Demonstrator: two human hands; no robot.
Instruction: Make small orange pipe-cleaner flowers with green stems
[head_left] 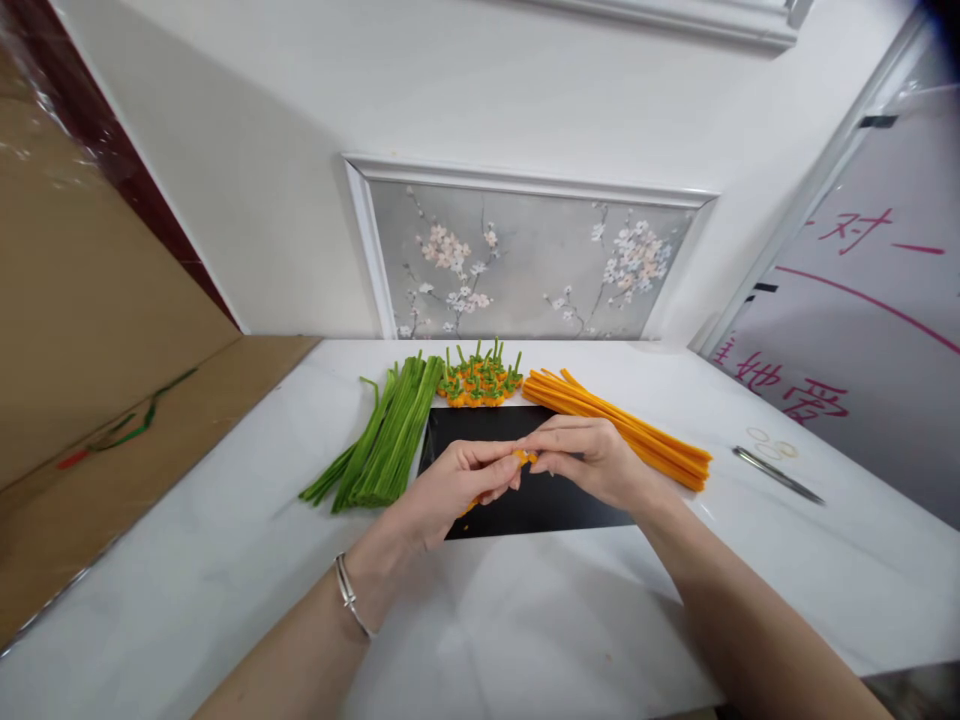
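Over a black mat (577, 500), my two hands meet at an orange pipe cleaner (524, 457), of which only a small bent part shows. My left hand (457, 485) is closed on it, with a further bit of orange below the fingers. My right hand (589, 460) pinches the same piece from the other side, fingertips touching those of the left. Just behind the mat sits a cluster of small orange pieces with green stems (480, 378). A bundle of green pipe cleaners (390, 435) lies to the left, a bundle of orange pipe cleaners (622, 425) to the right.
Tweezers (780, 474) and several thin rings (769, 448) lie on the white table (787, 580) at the right. A wall with a floral panel (525, 260) closes off the back. Cardboard (97, 380) stands at the left, a whiteboard with red writing (862, 300) at the right.
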